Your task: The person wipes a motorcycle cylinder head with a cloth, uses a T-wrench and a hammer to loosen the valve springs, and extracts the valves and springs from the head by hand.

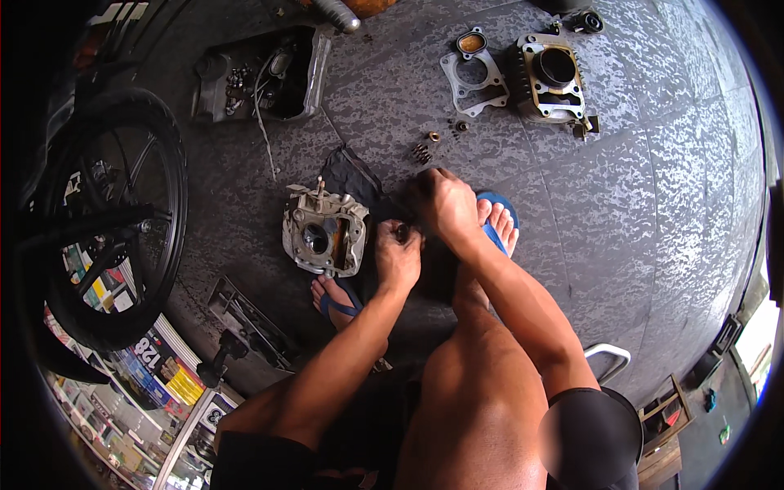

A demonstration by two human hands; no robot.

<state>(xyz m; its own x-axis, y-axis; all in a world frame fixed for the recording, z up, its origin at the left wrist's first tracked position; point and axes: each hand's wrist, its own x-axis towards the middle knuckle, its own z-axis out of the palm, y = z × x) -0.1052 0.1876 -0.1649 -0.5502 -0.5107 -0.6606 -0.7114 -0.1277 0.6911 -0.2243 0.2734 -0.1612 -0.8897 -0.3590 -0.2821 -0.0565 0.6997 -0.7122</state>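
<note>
My left hand point(398, 260) is closed, its fingers curled round a small dark thing I cannot make out. Just beyond it to the right, my right hand point(449, 206) is a fist, slightly blurred, with something dark at its fingers that is hard to tell from the shadow. To the left of my left hand, a grey metal engine cylinder head point(349, 260) lies on the floor. A crumpled black cloth point(353, 173) lies behind it. Beyond my right hand are a small coil spring point(421, 153) and a small ring-shaped metal part point(434, 136).
A cylinder block point(569, 106) stands far right beside a flat metal gasket point(455, 84). At the far left, a black tray-like cover point(314, 73) holds small parts and a thin cable. A motorcycle wheel point(178, 208) is at left. My sandalled feet flank the work; a black round object point(600, 437) is lower right.
</note>
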